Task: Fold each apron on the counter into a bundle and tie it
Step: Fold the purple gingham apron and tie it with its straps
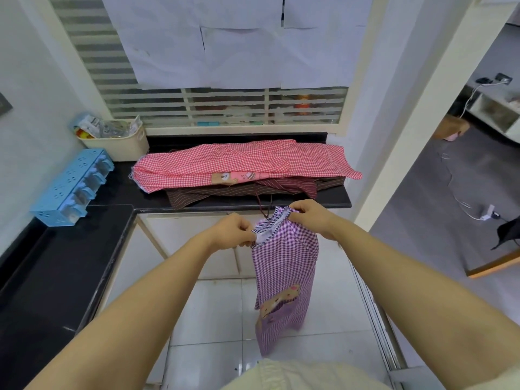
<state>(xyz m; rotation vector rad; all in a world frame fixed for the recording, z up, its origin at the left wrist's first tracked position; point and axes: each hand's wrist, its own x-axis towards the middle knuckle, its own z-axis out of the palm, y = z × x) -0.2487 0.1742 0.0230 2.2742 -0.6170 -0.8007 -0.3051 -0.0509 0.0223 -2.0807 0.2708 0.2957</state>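
Purple apron (284, 277) is off the worktop (334, 197), held up in the air in front of it, over the tiled floor (213, 311). We note both hands at its top hem: left hand (233, 230) pinches the left corner of the striped trim, right hand (308, 218) pinches the right corner, a little higher and nearer the worktop edge. Fingers (296, 210) on both sides are curled tight on cloth. The apron hangs down from the two grips in a narrow drape, with a bear print low on the front. On the worktop behind, a pink apron (225, 164) lies spread lengthwise on top of a brown striped apron (213, 194). We see a brown strap dangling over the front edge, just beside the right hand; whether it touches the hand we cannot tell. At the left corner, a cream basket (123, 149) full of packets sits against the window, with a blue rack (70, 187) near it along the side wall.
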